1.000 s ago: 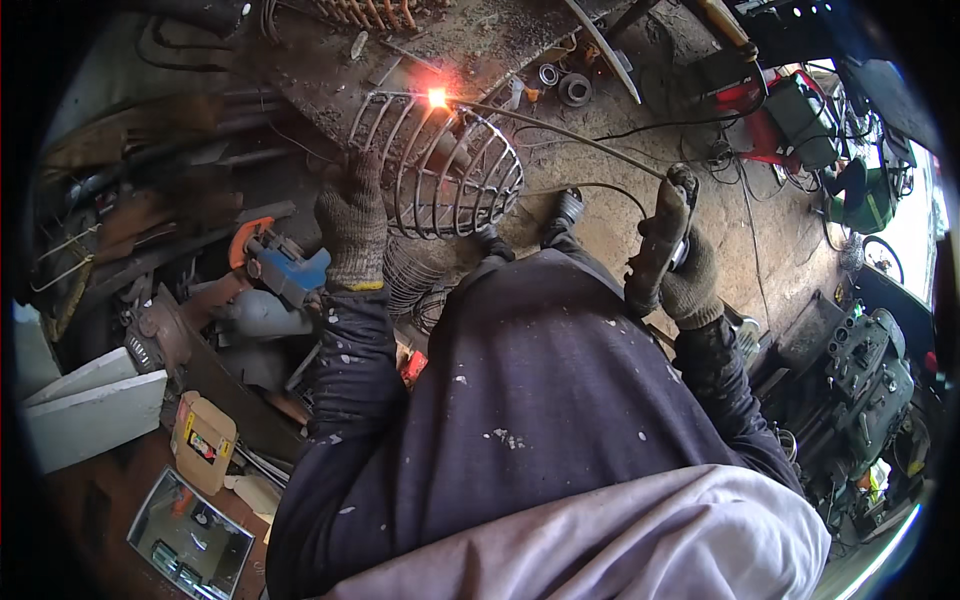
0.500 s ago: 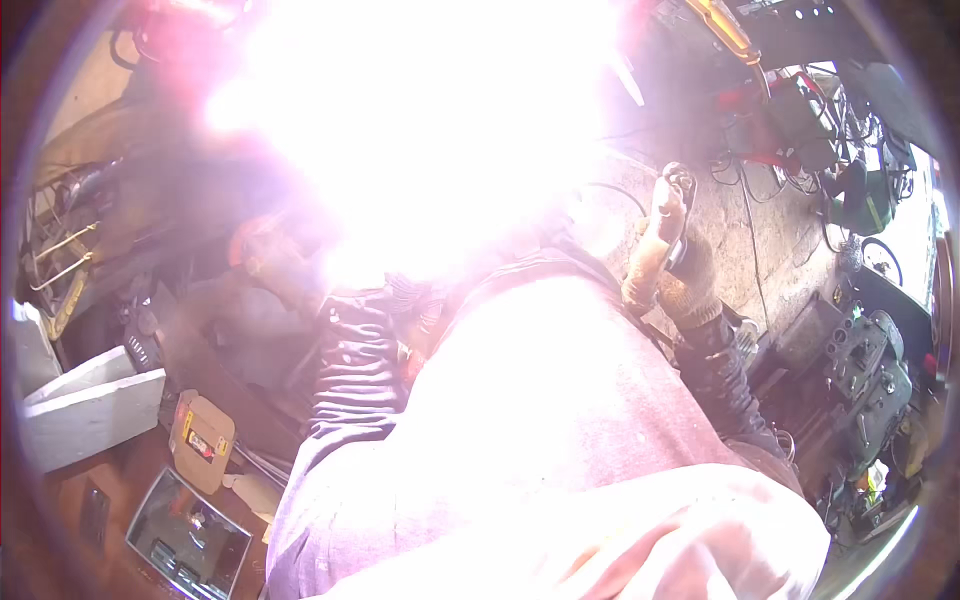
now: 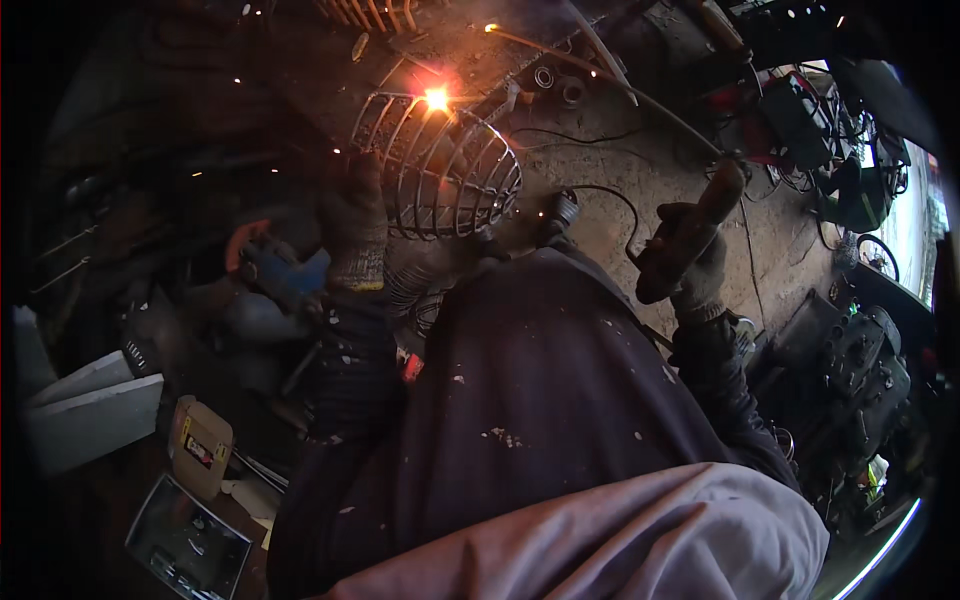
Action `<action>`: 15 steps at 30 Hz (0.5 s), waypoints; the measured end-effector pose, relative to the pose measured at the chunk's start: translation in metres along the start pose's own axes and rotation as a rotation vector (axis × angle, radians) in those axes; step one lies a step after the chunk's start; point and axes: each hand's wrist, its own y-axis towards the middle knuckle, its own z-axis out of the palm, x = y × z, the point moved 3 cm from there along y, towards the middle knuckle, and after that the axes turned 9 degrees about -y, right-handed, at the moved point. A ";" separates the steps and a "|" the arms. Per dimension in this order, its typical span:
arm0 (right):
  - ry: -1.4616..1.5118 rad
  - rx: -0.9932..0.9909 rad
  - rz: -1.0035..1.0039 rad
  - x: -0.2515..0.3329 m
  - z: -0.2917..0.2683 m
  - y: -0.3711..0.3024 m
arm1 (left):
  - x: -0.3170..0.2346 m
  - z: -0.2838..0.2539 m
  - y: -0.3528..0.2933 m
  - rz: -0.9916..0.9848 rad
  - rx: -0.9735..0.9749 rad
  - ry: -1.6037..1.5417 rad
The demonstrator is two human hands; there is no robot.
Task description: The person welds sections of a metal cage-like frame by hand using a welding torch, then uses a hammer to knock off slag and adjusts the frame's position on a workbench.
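A cage of curved metal bars is up ahead of my knees, with a bright orange-hot spot on its far edge and sparks around it. In a knitted work glove, my left hand is closed at the cage's left side; its fingertips are lost in shadow. My right hand, also gloved, grips a welding electrode holder on the right. From the holder a long thin welding rod reaches up and left, its tip glowing, apart from the cage.
An angle grinder lies left of my left hand. Lower left are pale boards, a cardboard box and a dark framed panel. Cables and a green machine stand right, above a grey metal machine part. Another barred piece is at the top.
The blinding white arc glare has gone, leaving a small glowing spot on the cage. The rod's tip is now apart from the cage. My right hand stays in about the same place.
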 end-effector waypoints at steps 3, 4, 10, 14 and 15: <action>0.206 -0.061 0.013 -0.002 -0.007 0.001 | -0.030 -0.017 0.009 -0.453 0.118 -0.384; 0.287 -0.074 0.014 -0.004 -0.009 0.001 | -0.033 -0.018 0.009 -0.474 0.118 -0.397; 0.305 -0.138 -0.336 0.020 -0.056 0.002 | -0.044 -0.023 0.016 -0.417 0.186 -0.254; 0.552 -0.180 -0.375 0.023 -0.107 0.010 | -0.040 -0.014 0.017 -0.335 0.078 -0.424; 0.432 -0.291 -0.397 0.023 -0.125 0.012 | -0.045 -0.014 0.016 -0.386 0.095 -0.483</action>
